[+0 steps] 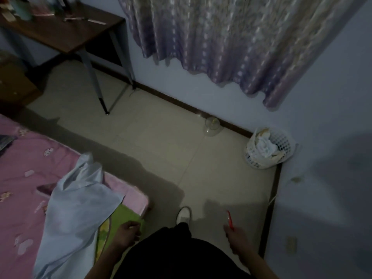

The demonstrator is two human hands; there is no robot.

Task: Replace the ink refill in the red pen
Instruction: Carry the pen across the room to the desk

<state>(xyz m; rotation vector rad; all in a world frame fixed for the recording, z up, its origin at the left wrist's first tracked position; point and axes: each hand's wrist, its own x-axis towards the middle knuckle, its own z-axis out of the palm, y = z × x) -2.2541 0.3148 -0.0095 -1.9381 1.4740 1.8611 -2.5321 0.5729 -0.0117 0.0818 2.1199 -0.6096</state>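
two hands are hanging well apart: our right hand [236,237], at five o'clock, is gripping the red pen [230,219]; our left hand [128,232], at seven o'clock beside the bed [24,168], is curling loosely, and we cannot tell whether it is holding anything.

Both bare forearms reach down at our sides. Our left grip [128,231] curls its fingers inward; the dimness hides whether it holds anything. Our right grip [236,237] pinches the red pen [230,219] by its near end, the pen pointing away from us.
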